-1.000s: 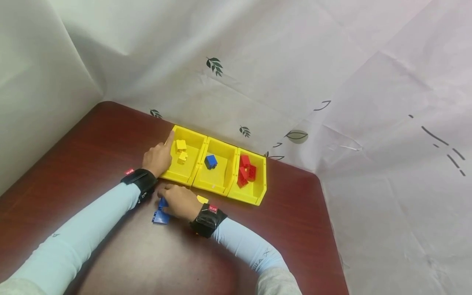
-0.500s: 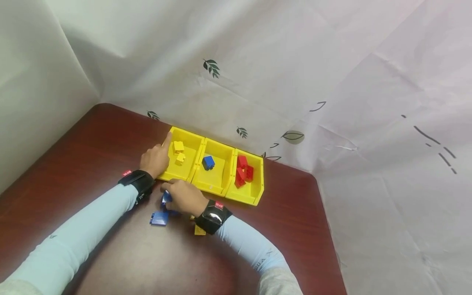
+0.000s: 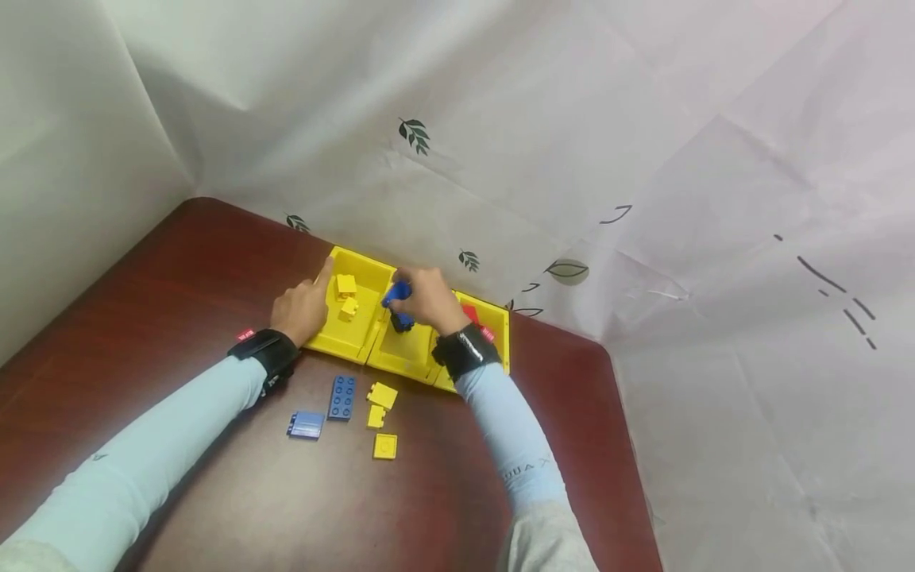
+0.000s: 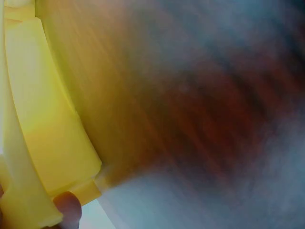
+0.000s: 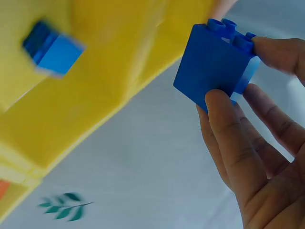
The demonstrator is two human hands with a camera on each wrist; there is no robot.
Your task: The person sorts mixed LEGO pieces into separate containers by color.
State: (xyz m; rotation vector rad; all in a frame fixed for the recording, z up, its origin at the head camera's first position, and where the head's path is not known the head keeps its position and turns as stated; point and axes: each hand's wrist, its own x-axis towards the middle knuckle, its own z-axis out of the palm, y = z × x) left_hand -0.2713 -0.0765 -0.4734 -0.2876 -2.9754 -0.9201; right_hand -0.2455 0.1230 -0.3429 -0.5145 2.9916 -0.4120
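My right hand (image 3: 431,300) pinches a blue toy brick (image 5: 209,67) between thumb and fingers, holding it over the middle yellow bin (image 3: 411,349). Inside that bin lies another blue brick (image 5: 59,53). At the far left of the joined bins, my left hand (image 3: 300,310) grips the side wall of the left bin (image 3: 363,266), its index finger lying along the rim. A fingertip (image 4: 69,207) shows at the bin's corner in the left wrist view; most of that hand is hidden there. Two yellow bricks (image 3: 346,287) lie in the left bin.
Red bricks (image 3: 470,313) sit in the right bin (image 3: 496,308), partly hidden by my right wrist. On the table in front are a studded blue brick (image 3: 341,398), a blue brick on its side (image 3: 306,425) and three yellow bricks (image 3: 384,446). A white sheet (image 3: 500,159) hangs behind.
My right hand has lifted a blue brick from the table and carried it up and right over the middle bin, uncovering bricks on the table. The left hand stays at the left bin.
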